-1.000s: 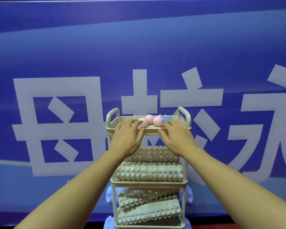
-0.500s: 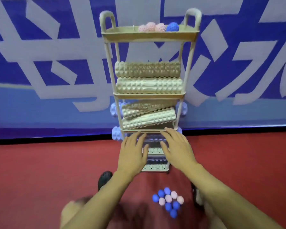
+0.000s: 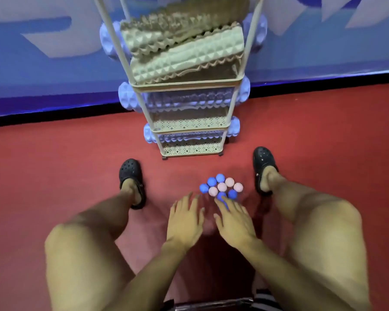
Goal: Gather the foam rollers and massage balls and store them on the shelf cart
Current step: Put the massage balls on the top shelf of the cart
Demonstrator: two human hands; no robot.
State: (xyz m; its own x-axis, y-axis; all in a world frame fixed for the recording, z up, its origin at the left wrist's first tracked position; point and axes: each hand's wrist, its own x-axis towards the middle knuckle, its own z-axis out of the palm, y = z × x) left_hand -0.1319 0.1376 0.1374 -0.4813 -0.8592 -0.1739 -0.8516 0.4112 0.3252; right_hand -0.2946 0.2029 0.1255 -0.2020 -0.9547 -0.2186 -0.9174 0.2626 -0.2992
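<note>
Several blue and pink spiky massage balls (image 3: 222,186) lie in a cluster on the red floor between my feet. My left hand (image 3: 184,221) hovers just left of and below the cluster, fingers straight, holding nothing. My right hand (image 3: 234,221) reaches over the near edge of the cluster, its fingertips covering part of a blue ball (image 3: 220,195). The beige shelf cart (image 3: 189,151) stands right behind the balls. Beige foam rollers (image 3: 186,55) lie on one tier, and lilac rollers (image 3: 189,101) on the two lower tiers.
My feet in black clogs (image 3: 130,173) (image 3: 262,160) flank the balls, and my bent knees fill the lower corners. A blue banner wall (image 3: 54,75) with a black base strip runs behind the cart. Red floor stretches left and right.
My view has dropped from the cart's top tier to the floor. Both hands came down from the top tray, past the lower shelves, to the ball cluster as I crouched.
</note>
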